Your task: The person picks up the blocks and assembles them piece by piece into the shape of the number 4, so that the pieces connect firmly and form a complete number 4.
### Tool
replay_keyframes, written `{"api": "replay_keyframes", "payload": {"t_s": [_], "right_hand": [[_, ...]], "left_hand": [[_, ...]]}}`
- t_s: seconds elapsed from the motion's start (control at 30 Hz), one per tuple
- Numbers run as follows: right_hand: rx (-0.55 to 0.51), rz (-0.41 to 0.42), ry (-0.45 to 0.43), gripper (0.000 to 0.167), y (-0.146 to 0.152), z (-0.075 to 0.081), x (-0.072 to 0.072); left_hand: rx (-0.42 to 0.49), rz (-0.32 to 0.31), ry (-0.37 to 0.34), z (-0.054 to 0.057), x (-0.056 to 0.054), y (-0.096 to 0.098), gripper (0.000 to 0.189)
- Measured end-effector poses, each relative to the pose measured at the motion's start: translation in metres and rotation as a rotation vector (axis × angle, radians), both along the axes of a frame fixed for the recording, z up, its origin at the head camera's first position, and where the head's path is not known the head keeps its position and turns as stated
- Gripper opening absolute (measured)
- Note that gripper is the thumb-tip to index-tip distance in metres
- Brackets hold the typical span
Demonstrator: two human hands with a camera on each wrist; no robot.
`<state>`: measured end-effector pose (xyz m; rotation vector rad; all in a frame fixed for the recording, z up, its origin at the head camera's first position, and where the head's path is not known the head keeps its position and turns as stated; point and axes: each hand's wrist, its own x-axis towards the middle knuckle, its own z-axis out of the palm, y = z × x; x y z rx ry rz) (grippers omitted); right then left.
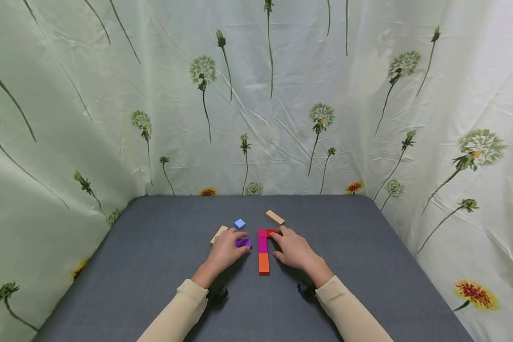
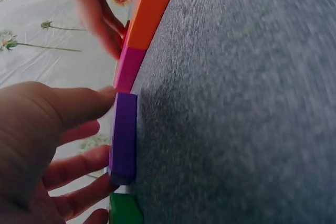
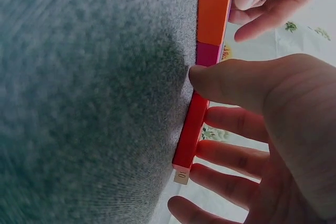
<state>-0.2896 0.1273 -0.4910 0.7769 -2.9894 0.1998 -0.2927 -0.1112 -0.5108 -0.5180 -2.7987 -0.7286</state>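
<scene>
In the head view a purple block [image 1: 243,243] lies by my left hand [image 1: 225,248], its thumb and fingers at opposite ends of it. The left wrist view shows the thumb tip at the upper end of the purple block [image 2: 124,137] and fingertips along its side and lower end. My right hand [image 1: 297,249] touches a red block [image 1: 271,233] with extended fingertips, its thumb spread away. Beside the red block runs a column of magenta blocks [image 1: 262,243] with an orange block [image 1: 263,263] at the near end. A green block [image 2: 125,209] sits past the purple one.
A small blue block [image 1: 240,223] and a wooden block [image 1: 275,217] lie farther back on the dark grey table [image 1: 154,285]. Another wooden block [image 1: 219,233] is partly behind my left hand. A flower-print curtain [image 1: 256,118] hangs around the table.
</scene>
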Motion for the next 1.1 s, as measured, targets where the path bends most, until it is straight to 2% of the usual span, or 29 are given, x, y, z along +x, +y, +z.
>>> {"api": "replay_keyframes", "payload": {"t_s": [0.17,0.43,0.77,0.9,1.1], "right_hand": [[-0.002,0.000,0.003,0.051,-0.0004,-0.0004,0.0004],[-0.004,0.005,0.002,0.052,-0.0012,-0.0004,0.0020],[0.027,-0.009,0.011,0.055,-0.0009,-0.0012,0.0031],[0.031,-0.008,0.011,0.055,-0.0012,-0.0009,0.0038],[0.011,0.000,0.004,0.055,-0.0015,0.0008,0.0042]], "left_hand": [[-0.033,0.022,-0.028,0.0002,-0.0031,0.0026,0.036],[-0.061,0.017,-0.030,-0.0033,-0.0065,0.0021,0.030],[-0.061,-0.011,-0.026,-0.0033,-0.0102,0.0025,0.028],[-0.061,0.001,-0.048,-0.0042,-0.0104,0.0035,0.028],[-0.055,0.002,-0.038,-0.0031,-0.0104,0.0018,0.028]]}}
